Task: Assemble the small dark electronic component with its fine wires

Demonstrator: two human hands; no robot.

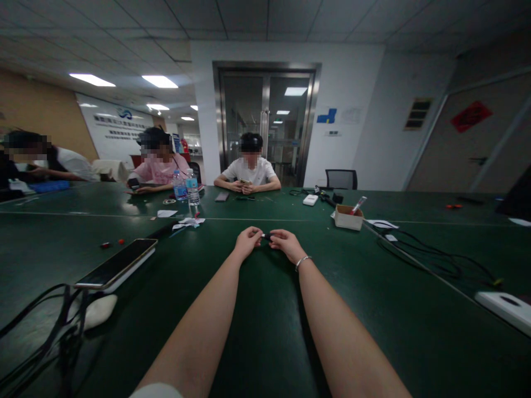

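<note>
A small dark object with a pale end (266, 237) is pinched between both hands over the green table (265, 298); it is too small to tell its kind. The fingertips of my left hand (248, 242) hold its pale end. On the dark end, the thumb and fingers of my right hand (287, 245) are closed. A silver bracelet (303, 262) circles my right wrist. Both forearms reach straight forward, and the hands are close together without overlapping.
At left lie a phone (120, 264) on a white block, black cables (66, 326) and a white mouse-like item (99, 311). Bottles (193, 188) and crumpled paper (188, 223) stand beyond. A small box (348, 217) and cables (440, 251) are right. Several people sit across.
</note>
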